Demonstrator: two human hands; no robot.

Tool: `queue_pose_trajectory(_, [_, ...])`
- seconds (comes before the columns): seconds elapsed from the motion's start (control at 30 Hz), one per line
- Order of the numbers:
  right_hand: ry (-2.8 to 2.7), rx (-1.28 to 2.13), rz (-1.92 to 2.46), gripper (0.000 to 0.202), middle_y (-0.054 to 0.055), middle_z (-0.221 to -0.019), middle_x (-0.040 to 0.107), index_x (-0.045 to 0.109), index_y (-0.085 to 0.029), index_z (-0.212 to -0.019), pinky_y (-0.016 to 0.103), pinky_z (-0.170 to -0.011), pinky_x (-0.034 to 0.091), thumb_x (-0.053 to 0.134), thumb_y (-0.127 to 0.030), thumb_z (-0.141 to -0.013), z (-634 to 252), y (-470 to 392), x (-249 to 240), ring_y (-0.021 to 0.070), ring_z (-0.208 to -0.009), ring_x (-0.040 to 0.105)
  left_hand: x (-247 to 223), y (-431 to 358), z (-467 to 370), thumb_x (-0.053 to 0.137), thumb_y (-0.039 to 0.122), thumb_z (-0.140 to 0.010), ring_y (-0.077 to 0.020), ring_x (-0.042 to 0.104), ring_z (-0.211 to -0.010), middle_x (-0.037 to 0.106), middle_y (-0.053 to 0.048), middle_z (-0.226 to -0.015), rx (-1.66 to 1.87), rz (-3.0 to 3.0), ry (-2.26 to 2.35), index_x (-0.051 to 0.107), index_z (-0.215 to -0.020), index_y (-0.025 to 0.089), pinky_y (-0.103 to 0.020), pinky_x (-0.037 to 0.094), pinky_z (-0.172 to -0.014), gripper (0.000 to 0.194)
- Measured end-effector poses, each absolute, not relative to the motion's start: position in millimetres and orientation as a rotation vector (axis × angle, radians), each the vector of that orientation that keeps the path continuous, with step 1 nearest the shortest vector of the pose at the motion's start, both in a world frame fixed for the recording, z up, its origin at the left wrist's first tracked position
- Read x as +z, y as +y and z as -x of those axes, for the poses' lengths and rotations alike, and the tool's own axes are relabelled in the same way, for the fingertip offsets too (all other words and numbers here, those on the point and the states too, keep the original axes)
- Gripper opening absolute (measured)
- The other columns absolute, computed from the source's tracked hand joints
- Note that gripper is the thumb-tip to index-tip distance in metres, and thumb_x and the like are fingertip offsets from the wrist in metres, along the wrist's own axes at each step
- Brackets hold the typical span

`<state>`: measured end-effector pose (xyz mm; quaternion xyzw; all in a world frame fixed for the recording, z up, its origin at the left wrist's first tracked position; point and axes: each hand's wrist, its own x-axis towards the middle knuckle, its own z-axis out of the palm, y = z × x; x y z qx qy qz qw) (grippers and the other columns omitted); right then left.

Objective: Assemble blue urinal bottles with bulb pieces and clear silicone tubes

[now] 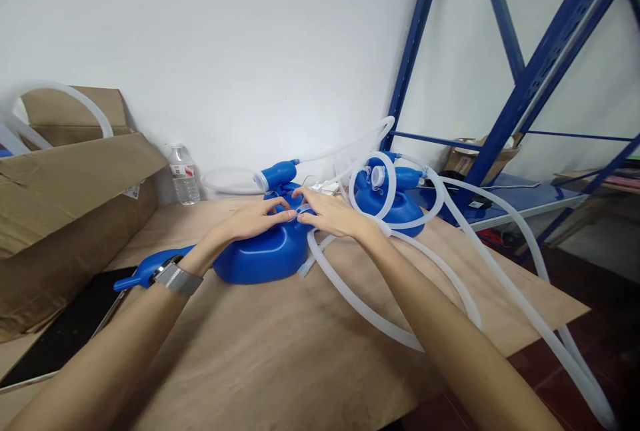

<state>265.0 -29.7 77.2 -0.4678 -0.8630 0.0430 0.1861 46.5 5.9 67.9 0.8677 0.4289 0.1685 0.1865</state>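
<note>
A blue plastic urinal bottle (260, 261) lies on the wooden table in front of me. Over its upper part, my left hand (263, 217) and my right hand (330, 213) meet with curled fingers and thumb tips almost touching. Between the thumbs shows a thin clear strap (303, 209), pinched by both hands; its ends are hidden. Just behind the hands rests a blue funnel-shaped head (281, 175) with a white rim. A pale corrugated hose (367, 314) curves out from beside the bottle and passes under my right forearm.
Another blue bottle (393, 207) with coiled hoses stands at the right. A blue funnel piece (150, 267) lies by my left wrist, near a dark flat panel (65, 317). An open cardboard box (75, 197), a water bottle (184, 174) and a blue metal rack (530, 77) surround the table.
</note>
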Motion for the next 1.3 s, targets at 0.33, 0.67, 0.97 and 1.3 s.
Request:
queue_pose_trajectory(0.33, [-2.392, 0.021, 1.4, 0.023, 0.005, -0.113, 0.069, 0.065, -0.024, -0.107, 0.032, -0.08, 0.041, 0.047, -0.036, -0.1, -263, -21, 69, 0.0236, -0.1, 0.063, 60, 11, -45, 0.049, 0.063, -0.092, -0.0258, 0.067, -0.106, 0.075, 0.0, -0.118, 0.51, -2.489, 1.179, 0.073, -0.113, 0.029, -0.03, 0.048, -0.089, 0.047])
queue_pose_trajectory(0.67, [-2.385, 0.033, 1.347, 0.022, 0.004, -0.113, 0.07, 0.063, -0.025, -0.106, 0.032, -0.08, 0.04, 0.047, -0.039, -0.1, -264, -23, 67, 0.0237, -0.1, 0.063, 63, 10, -46, 0.046, 0.064, -0.093, -0.0238, 0.068, -0.089, 0.078, 0.0, -0.1, 0.442, -2.454, 1.186, 0.078, -0.106, 0.029, -0.029, 0.047, -0.077, 0.049])
queue_pose_trajectory(0.97, [-2.352, 0.017, 1.35, 0.018, 0.006, -0.113, 0.07, 0.058, -0.022, -0.104, 0.032, -0.074, 0.038, 0.048, -0.035, -0.1, -264, -24, 64, 0.0233, -0.096, 0.063, 68, 2, -56, 0.05, 0.046, -0.093, -0.0238, 0.066, -0.097, 0.074, -0.004, -0.105, 0.56, -2.496, 1.079, 0.069, -0.099, 0.022, -0.032, 0.049, -0.088, 0.032])
queue_pose_trajectory(1.3, [-2.353, 0.09, 1.372, 0.016, 0.004, -0.108, 0.069, 0.057, -0.023, -0.103, 0.032, -0.073, 0.037, 0.047, -0.03, -0.094, -262, -24, 69, 0.0231, -0.092, 0.061, 59, 6, -64, 0.049, 0.032, -0.088, -0.025, 0.066, -0.088, 0.073, -0.005, -0.094, 0.62, -2.613, 1.202, 0.068, -0.086, 0.021, -0.035, 0.048, -0.082, 0.022])
